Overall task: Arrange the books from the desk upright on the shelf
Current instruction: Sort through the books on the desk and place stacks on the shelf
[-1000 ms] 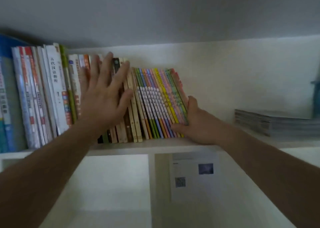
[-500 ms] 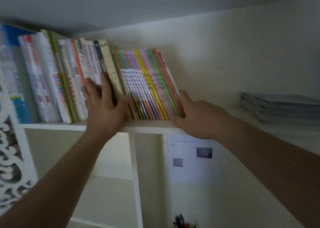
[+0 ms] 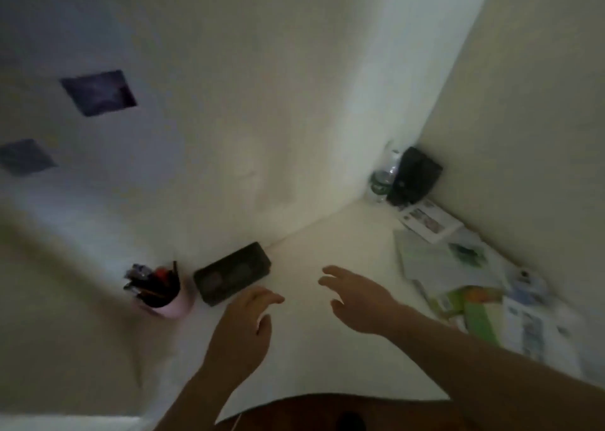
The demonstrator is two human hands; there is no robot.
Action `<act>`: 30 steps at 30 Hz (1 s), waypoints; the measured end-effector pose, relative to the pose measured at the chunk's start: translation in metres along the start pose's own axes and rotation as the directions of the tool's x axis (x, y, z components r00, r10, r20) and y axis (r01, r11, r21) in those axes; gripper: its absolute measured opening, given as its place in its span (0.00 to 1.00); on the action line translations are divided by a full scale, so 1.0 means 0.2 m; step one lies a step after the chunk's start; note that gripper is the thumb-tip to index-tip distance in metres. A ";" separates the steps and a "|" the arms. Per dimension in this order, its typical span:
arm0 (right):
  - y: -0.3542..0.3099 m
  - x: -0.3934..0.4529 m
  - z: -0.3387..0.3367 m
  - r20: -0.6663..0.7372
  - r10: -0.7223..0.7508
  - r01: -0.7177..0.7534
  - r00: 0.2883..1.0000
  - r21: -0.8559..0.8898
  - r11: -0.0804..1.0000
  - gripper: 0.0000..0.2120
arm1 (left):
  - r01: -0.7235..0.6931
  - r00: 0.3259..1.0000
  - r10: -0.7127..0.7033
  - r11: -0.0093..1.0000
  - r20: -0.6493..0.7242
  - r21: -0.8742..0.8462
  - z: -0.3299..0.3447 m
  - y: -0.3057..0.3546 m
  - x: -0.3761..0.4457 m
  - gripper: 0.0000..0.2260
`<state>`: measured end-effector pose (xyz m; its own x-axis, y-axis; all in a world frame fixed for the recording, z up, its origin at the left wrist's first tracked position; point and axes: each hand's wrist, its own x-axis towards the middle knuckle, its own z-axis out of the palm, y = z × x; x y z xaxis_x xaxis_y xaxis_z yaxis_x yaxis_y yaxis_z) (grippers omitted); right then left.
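From the head view, both hands hung over the white surface (image 3: 343,234), neither touching it nor holding anything. The left hand (image 3: 244,326) had relaxed, loosely spread fingers, just in front of a black case (image 3: 232,273). The right hand (image 3: 360,299) was likewise slack and empty. The books (image 3: 471,303) lay flat and scattered along the right side, near the right hand but apart from it. A pink pen cup (image 3: 160,294) stood left of the case; a bottle (image 3: 383,178) stood in the corner.
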<state>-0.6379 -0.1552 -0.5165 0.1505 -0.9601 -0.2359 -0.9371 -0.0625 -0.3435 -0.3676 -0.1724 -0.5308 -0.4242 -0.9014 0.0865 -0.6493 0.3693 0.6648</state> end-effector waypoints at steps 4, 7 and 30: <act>0.50 -0.34 0.28 0.146 0.417 -0.429 0.897 0.059 0.901 0.27 | -0.012 0.923 0.013 1.000 0.384 -0.003 0.39 0.01 0.11 0.18; 0.76 -0.61 0.28 0.151 0.584 -0.599 0.798 0.082 0.797 0.27 | -0.064 0.843 0.046 0.998 0.537 0.014 0.63 0.14 0.20 0.17; 1.85 -0.37 0.29 0.127 0.476 -0.482 0.870 0.017 0.876 0.42 | -0.103 0.809 -0.136 0.925 0.572 0.365 2.09 1.06 1.76 0.38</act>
<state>-0.9773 -0.0921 -0.6786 -0.2753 -0.8304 -0.4844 -0.8880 0.4127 -0.2028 -0.9189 -0.3162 -0.6699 -0.6159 -0.6506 -0.4444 -0.7878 0.5170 0.3350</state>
